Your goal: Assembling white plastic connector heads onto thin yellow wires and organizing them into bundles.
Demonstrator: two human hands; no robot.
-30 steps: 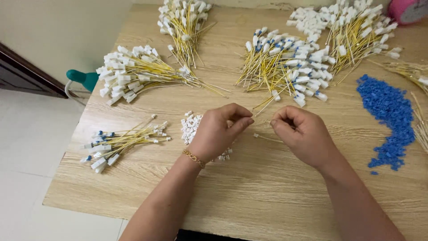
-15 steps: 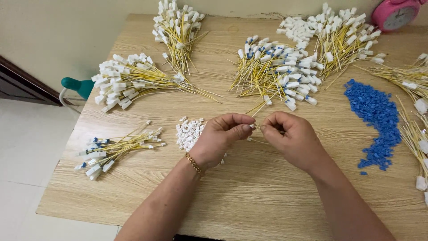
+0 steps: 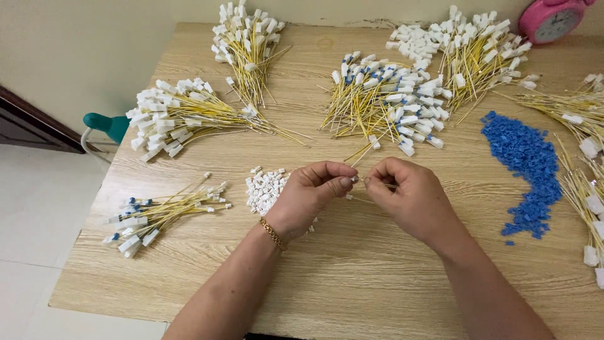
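Note:
My left hand (image 3: 311,195) and my right hand (image 3: 412,198) meet fingertip to fingertip over the wooden table (image 3: 352,283). Between the pinched fingers I hold a thin yellow wire (image 3: 362,151) that runs up and away toward a bundle, and a tiny white connector (image 3: 356,180) sits at the pinch. Which hand grips which piece is hard to tell. A heap of small white connectors (image 3: 264,186) lies just left of my left hand, partly under it. A gold bracelet circles my left wrist.
Bundles of yellow wires with white plugs lie around: front left (image 3: 157,214), left (image 3: 189,116), back (image 3: 248,38), centre (image 3: 384,104), back right (image 3: 478,53), right edge (image 3: 582,157). A pile of blue pieces (image 3: 525,170) sits right. A pink clock (image 3: 553,17) stands in the corner.
My two hands have drawn closer until the fingertips touch. The view has shifted slightly, so the table sits a little differently in frame.

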